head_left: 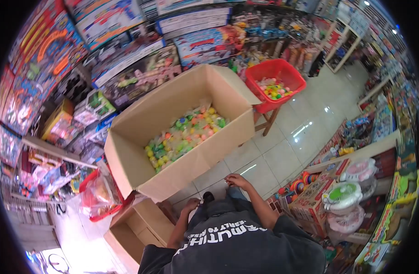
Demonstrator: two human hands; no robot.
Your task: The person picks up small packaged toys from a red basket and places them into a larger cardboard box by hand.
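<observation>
My left hand (191, 205) is low by my thigh, in front of the cardboard box, its fingers drawn together. Whatever they hold, if anything, is too small to name. Farther right, my right hand (237, 181) hovers over the floor with curled fingers and a tiny pale spot at their tips that I cannot identify. Neither hand touches the large open cardboard box (191, 160) ahead of me. Inside it lies a heap of small colourful balls (186, 132), yellow, green and orange, some seemingly in clear plastic.
A red plastic basket (275, 68) with more colourful pieces rests on a wooden stool (267, 122). Another open carton (143, 228) stands at lower left, beside a red container (99, 196) holding plastic bags. Toy shelves line the walls; packaged toys (342, 196) stand right of the tiled floor (282, 150).
</observation>
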